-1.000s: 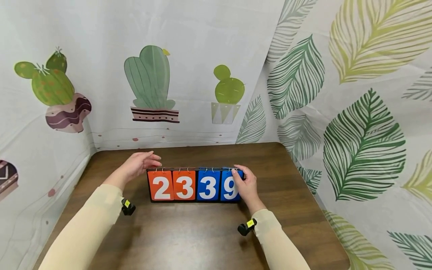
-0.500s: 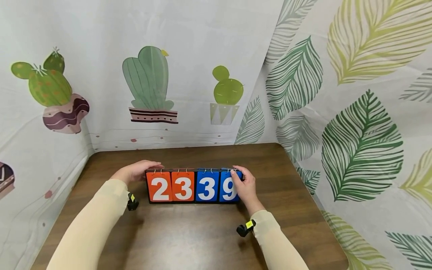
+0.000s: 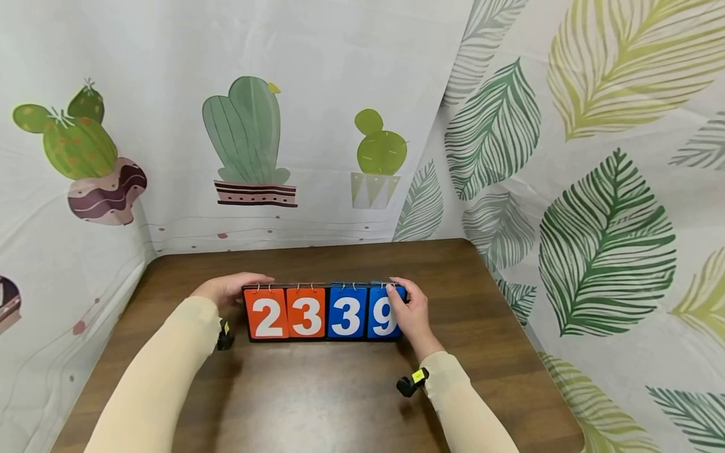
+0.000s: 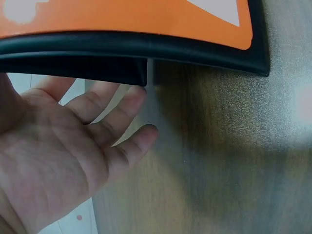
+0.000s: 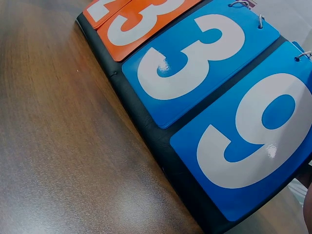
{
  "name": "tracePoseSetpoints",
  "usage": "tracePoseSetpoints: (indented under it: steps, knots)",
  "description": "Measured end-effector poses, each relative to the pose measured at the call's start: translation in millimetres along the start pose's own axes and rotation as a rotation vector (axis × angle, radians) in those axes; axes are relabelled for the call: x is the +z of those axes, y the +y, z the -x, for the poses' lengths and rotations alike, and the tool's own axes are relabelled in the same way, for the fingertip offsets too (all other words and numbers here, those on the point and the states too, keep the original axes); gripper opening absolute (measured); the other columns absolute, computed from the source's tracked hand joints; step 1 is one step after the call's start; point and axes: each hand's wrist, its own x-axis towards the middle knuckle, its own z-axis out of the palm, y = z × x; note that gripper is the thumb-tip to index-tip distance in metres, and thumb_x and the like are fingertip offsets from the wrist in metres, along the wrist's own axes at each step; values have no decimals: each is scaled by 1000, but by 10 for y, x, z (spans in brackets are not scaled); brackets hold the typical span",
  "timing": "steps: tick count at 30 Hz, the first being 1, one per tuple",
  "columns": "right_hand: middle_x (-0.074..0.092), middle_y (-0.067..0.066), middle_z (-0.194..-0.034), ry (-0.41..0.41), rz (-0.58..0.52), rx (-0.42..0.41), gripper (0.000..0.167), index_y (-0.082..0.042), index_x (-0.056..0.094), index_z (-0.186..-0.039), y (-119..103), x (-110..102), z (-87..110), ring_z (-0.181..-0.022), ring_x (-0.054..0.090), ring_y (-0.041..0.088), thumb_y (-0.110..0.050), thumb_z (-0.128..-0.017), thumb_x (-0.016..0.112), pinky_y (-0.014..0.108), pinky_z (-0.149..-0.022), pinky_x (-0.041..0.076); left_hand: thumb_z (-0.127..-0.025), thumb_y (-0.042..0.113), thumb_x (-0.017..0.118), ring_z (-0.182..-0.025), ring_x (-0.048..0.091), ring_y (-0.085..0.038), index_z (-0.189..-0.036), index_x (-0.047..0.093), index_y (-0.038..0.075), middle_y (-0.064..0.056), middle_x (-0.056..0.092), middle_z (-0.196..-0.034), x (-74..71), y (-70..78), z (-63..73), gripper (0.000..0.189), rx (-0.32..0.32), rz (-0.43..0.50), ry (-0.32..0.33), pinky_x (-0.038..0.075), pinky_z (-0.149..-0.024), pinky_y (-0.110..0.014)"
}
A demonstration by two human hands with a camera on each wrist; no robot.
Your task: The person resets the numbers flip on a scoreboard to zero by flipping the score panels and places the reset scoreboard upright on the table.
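A flip scoreboard with a black backing stands on the table, showing 2 and 3 on orange cards and 3 and 9 on blue cards. My right hand grips its right end, thumb over the front of the 9 card and fingers behind the top edge. At the opposite end, my left hand holds the top corner from behind. In the left wrist view its fingers bend behind the board's rear flap, while the little finger stays apart; the thumb is mostly hidden.
The brown wooden table has rounded far corners. A white cloth with cactus prints hangs behind it, and a leaf-print cloth hangs on the right. Metal rings bind the cards along the board's top.
My left hand has come down and right from above the board's left corner to behind it. The right hand keeps its grip, and the numbers stay the same.
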Motion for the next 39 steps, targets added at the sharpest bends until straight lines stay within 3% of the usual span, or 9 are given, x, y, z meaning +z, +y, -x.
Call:
tracePoseSetpoints:
  steps: [6,9,12,16,19,24,26,31,39]
  knots:
    - [72,3,-128,-8,14,6,25,-23,73,-123,-6,-2,-3,-121,66,27,-31,-100,69,54,-105,52,-104,41,54,-120,62,-28,-157,36,2,-27,49,-151,-14,-21,4,68,69,7,51,56,-100,-48]
    - [71,3,-129,-17,13,18,25,-23,72,-124,-1,-2,4,-121,65,27,-32,-100,68,54,-105,52,-103,30,56,-117,64,-27,-157,35,1,-30,46,-152,-28,-25,11,65,74,37,108,57,-98,-45]
    - [70,3,-130,-26,14,28,26,-23,72,-124,1,-3,6,-122,65,27,-33,-101,67,54,-105,52,-100,21,60,-104,66,-18,-156,40,3,-24,58,-141,-51,-6,-9,62,73,96,212,60,-88,-36]
    - [70,2,-131,-25,19,25,27,-23,72,-125,5,-4,6,-122,65,27,-35,-101,67,54,-105,52,-97,16,64,-86,65,-10,-154,45,6,-5,70,-110,-88,57,-52,60,67,203,308,58,-74,-30]
    - [70,3,-130,-20,22,17,26,-23,72,-124,10,-4,3,-121,65,27,-34,-101,67,54,-105,52,-100,19,62,-85,67,-9,-155,44,7,-3,70,-110,-107,117,-82,59,64,250,320,59,-74,-30]
    - [70,3,-130,-26,22,19,27,-22,72,-124,6,-7,4,-121,65,27,-34,-101,66,54,-104,52,-105,22,57,-90,70,-11,-159,37,8,-21,56,-144,-124,207,-117,60,65,306,319,62,-82,-35]
    - [70,3,-130,-26,22,21,28,-20,72,-125,5,-3,6,-121,65,27,-34,-101,66,55,-104,52,-106,23,55,-90,70,-11,-162,30,11,-23,49,-149,-133,243,-114,63,68,340,316,62,-84,-36]
    - [71,4,-129,-15,20,13,30,-17,72,-125,-3,3,2,-121,65,29,-33,-101,67,55,-105,52,-108,22,51,-87,70,-12,-166,13,16,-20,46,-148,-147,382,-77,70,93,422,304,62,-82,-37]
    - [70,4,-131,-25,29,31,29,-21,71,-125,-18,-13,8,-121,65,28,-37,-101,66,55,-104,52,-106,18,55,-90,69,-14,-167,6,20,-15,51,-137,-145,663,49,78,157,439,282,61,-81,-36]
